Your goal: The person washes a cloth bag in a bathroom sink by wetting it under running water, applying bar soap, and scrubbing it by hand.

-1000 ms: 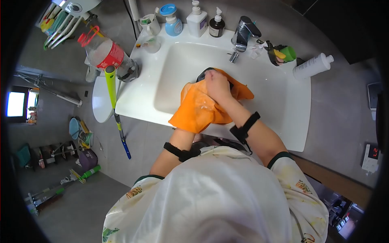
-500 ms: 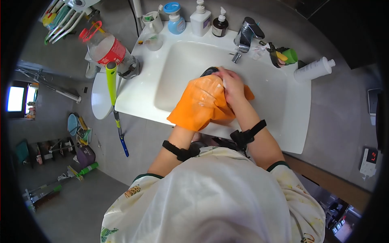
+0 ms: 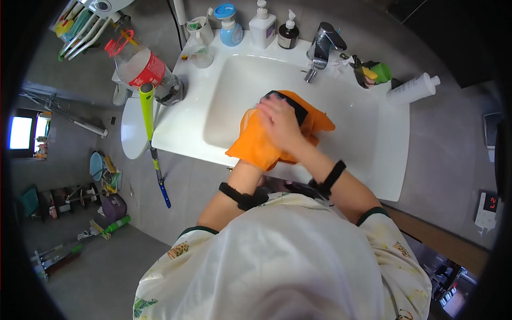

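Observation:
A piece of orange fabric (image 3: 250,140) with a black section (image 3: 296,109) is bunched over the white sink basin (image 3: 218,114), its near end draped over my left hand. Only my left wrist (image 3: 248,172) comes out from under the cloth, so those fingers are hidden. My right hand (image 3: 281,120) lies across the top of the fabric, fingers stretched out toward the upper left, over the orange and the edge of the black section. The chrome faucet (image 3: 321,47) stands at the basin's far side.
Along the back ledge stand a blue foam pump bottle (image 3: 230,31), a white pump bottle (image 3: 262,28) and a dark pump bottle (image 3: 288,35). A white bottle (image 3: 413,89) leans at the right corner. A large red-labelled plastic bottle (image 3: 144,66) and green-handled stick (image 3: 147,114) are at left.
My right hand has shifted left over the fabric and its fingers have straightened from a curled hold. More of the black section and the fabric's right part now shows.

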### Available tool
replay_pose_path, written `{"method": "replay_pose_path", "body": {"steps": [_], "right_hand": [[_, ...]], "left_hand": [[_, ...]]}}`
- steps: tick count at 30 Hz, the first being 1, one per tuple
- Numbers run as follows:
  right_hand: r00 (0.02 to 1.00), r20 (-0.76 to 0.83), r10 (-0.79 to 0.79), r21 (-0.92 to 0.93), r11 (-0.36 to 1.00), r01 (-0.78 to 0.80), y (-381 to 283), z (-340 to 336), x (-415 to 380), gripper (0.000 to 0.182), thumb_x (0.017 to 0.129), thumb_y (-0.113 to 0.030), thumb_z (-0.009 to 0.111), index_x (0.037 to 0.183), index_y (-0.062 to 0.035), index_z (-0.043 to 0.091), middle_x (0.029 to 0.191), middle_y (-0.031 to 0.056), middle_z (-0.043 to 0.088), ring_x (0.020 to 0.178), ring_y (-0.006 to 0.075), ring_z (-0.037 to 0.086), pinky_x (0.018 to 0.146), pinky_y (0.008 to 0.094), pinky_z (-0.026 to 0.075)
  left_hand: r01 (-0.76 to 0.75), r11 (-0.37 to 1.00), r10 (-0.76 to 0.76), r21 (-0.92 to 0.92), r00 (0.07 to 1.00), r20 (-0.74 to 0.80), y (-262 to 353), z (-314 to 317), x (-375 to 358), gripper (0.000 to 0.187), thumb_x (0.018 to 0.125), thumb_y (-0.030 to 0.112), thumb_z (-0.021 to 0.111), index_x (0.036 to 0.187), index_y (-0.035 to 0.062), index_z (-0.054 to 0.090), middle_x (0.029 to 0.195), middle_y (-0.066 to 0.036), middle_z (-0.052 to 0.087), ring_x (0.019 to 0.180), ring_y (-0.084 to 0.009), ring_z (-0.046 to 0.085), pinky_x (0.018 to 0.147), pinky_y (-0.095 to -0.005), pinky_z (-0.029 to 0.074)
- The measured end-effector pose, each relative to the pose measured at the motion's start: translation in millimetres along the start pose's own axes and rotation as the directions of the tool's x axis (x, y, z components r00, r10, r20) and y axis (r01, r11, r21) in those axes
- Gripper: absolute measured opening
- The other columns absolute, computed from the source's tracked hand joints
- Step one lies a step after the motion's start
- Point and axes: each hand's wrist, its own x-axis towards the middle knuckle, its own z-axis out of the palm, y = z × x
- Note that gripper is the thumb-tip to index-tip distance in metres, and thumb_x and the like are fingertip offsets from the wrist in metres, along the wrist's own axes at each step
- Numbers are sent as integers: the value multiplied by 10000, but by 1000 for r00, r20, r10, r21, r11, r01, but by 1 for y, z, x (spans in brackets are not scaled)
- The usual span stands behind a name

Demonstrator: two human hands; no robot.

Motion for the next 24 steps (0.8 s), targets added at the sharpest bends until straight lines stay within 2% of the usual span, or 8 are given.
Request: {"method": "replay_pose_path", "body": {"steps": [4,6,7,9,16,17,19,24], "right_hand": [[974,76,-215,76,975,210,-16,-8,-11,303,885,-166,509,1141,-13,563,1222,198,545,1212,357,460,1044,474,317],[973,-21,-231,-188,956,223,34,4,6,222,873,-197,548,1013,-57,649,1065,133,647,1019,334,589,950,454,409],[909,134,394,244,876,-416,34,-10,19,262,886,-184,567,1088,-20,603,1012,114,664,996,269,611,893,359,458],[736,195,648,659,469,-588,65,-23,28,253,905,-212,569,1051,-9,607,848,60,635,791,125,590,719,259,478],[717,139,683,571,536,-622,25,-67,-5,357,893,-343,627,1028,-13,634,734,-39,538,609,44,459,572,194,399],[831,82,550,554,669,-497,23,-49,-12,351,872,-331,658,1031,-19,642,735,-35,540,621,46,463,576,205,404],[916,67,396,345,852,-393,4,-24,-16,324,807,-262,730,1034,-42,660,762,16,596,664,122,557,613,278,454],[887,-122,446,303,867,-394,25,1,-16,147,896,-155,565,904,-21,623,902,167,642,813,263,631,730,352,485]], "left_hand": [[169,679,-294,-714,954,-53,-7,3,-20,389,940,263,443,1299,116,439,1287,-123,486,1229,-254,438,1041,-347,329],[179,966,-108,-188,936,334,19,-52,13,458,891,252,522,1313,87,460,1320,-121,492,1260,-282,423,1070,-377,308],[90,996,-77,-6,879,471,25,-65,17,483,875,249,549,1318,77,467,1331,-121,494,1270,-292,418,1079,-387,301],[-153,982,168,-111,975,142,28,-68,9,437,806,242,622,1210,84,565,1187,-119,599,1164,-311,515,1022,-409,368],[-308,935,344,177,907,-243,-29,-81,32,394,862,321,611,1198,122,558,1176,-66,589,1120,-242,525,870,-368,484],[-3,808,-150,-589,966,-212,-51,-44,28,394,881,353,586,1196,117,555,1166,-66,599,1093,-259,552,880,-391,484],[235,108,-443,-966,881,165,-54,-21,36,401,900,385,561,1194,112,553,1156,-67,610,1066,-276,578,890,-413,484],[333,-760,-332,-559,540,773,11,-21,6,307,934,364,524,1128,130,569,1041,-35,617,953,-226,587,808,-329,508]]}}
